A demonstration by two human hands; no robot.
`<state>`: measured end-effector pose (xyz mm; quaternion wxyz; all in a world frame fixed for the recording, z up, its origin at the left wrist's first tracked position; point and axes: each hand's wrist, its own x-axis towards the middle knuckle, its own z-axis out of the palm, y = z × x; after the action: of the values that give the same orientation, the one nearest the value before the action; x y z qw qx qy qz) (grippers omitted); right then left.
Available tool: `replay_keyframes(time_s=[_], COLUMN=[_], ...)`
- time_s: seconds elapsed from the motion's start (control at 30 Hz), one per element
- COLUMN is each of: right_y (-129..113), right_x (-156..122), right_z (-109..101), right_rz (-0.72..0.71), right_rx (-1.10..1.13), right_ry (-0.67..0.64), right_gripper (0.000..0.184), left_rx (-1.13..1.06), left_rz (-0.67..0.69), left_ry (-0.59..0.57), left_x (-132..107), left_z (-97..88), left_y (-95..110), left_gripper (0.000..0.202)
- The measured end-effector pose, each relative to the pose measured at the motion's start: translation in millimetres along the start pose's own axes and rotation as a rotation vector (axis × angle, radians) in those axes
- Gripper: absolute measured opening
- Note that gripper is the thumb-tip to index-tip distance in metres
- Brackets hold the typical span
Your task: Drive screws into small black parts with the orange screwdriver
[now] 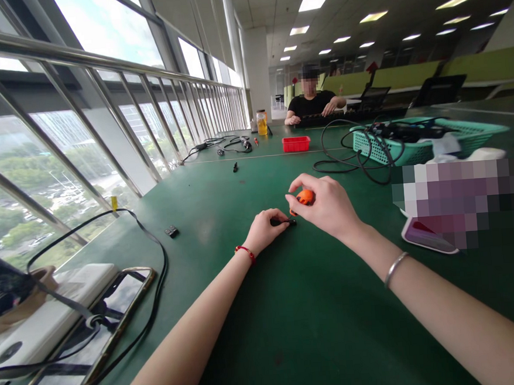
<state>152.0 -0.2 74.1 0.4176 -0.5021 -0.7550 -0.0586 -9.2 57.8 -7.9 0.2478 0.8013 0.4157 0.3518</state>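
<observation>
Head view, left hand (266,230) pinching black part (286,221), right hand (326,206) seemingly gripping half-hidden tool (305,197)

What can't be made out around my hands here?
All in the head view:
black part: mostly covered by the left hand, type unclear.
orange object: wrapped by the right hand, shape hidden.
pink phone: blurred patch covers most.
green basket: contents too small, under cables.

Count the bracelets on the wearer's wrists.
2. A red cord bracelet on the left wrist, behind the left hand pinching a small black part; a silver bangle on the right wrist, behind the right hand gripping an orange tool. None seems hidden.
</observation>
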Motion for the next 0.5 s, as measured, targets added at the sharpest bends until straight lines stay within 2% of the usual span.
replay_keyframes(time_s=[0.13, 0.2, 0.3, 0.4, 0.5], right_y=[-1, -2, -2, -4, -19], right_x=[0, 0, -2, -3, -3], right_z=[-1, -2, -1, 0, -11], right_rz=[-0.069, -0.058, 0.005, -0.016, -0.119], right_rx=[0.039, 0.018, -0.026, -0.058, -0.138], right_ry=[0.047, 0.044, -0.041, -0.095, 0.036], right_gripper=[0.017, 0.017, 0.016, 0.015, 0.01], left_rx=[-0.011, -0.015, -0.016, -0.002, -0.006], left_rz=[-0.006, -0.01, -0.004, -0.002, -0.024], left_ry=[0.005, 0.004, 0.0, 0.018, 0.036], left_x=[0, 1, 0, -1, -1], left_z=[0.6, 0.4, -0.4, -0.8, -0.5], left_y=[-1, -1, 1, 2, 2], left_gripper=[0.01, 0.01, 0.011, 0.012, 0.009])
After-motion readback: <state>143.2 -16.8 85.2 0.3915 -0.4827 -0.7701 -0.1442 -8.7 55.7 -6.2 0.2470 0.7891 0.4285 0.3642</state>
